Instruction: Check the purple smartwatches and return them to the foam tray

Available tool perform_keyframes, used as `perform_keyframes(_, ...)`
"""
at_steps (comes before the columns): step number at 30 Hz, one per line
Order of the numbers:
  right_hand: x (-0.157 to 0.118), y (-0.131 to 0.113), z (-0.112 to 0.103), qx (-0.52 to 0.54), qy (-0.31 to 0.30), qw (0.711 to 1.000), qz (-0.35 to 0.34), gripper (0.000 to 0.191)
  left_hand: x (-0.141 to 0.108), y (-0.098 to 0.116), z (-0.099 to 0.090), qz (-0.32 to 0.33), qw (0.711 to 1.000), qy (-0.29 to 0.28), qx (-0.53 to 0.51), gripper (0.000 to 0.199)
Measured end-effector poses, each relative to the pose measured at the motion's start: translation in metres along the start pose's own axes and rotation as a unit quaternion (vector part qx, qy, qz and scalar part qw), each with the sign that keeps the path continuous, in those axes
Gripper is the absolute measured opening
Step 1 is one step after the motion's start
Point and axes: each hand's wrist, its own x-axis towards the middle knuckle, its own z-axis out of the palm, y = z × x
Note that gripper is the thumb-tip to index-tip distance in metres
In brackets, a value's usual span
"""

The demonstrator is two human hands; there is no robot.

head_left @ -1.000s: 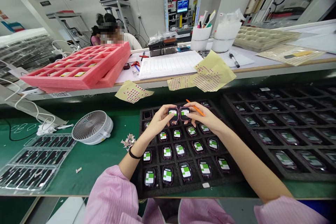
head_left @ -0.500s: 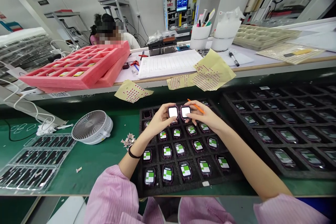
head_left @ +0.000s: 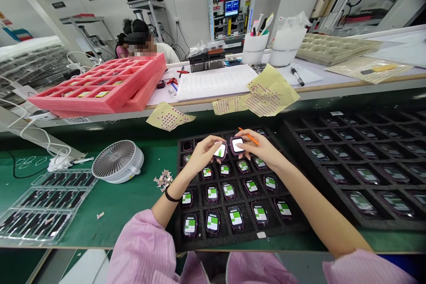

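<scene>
My left hand (head_left: pixel 203 154) pinches a purple-framed smartwatch (head_left: pixel 220 151) by its edges, tilted, with a green-and-white screen. My right hand (head_left: pixel 260 150) grips a second purple-framed smartwatch (head_left: pixel 237 145), its screen lit white, and an orange stick (head_left: pixel 250 136) pokes out between its fingers. The two watches are close together but apart, above a black foam tray (head_left: pixel 216 240). Several similar watches sit in that tray's pockets, and my hands hide its upper rows.
A larger black tray of watches (head_left: pixel 349 126) lies to the right. On the left are a white fan (head_left: pixel 117 161), clear blister trays (head_left: pixel 49 199) and a small scrap pile (head_left: pixel 163 178). Beyond stand a pink foam tray (head_left: pixel 100 97), dotted yellow sheets (head_left: pixel 169 116) and a seated co-worker (head_left: pixel 143 44).
The left watch has tilted and moved slightly left, and its screen has gone from white to green and white. The right watch's screen stays white, after showing green a second ago.
</scene>
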Motion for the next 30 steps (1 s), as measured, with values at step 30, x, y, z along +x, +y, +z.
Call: perform_keyframes(30,-0.0004,-0.0039,0.0027,0.003,0.025,1.000,0.015,0.033,0.0005,0.0030,0.0021,-0.030,0.999,-0.012,0.022,0.026)
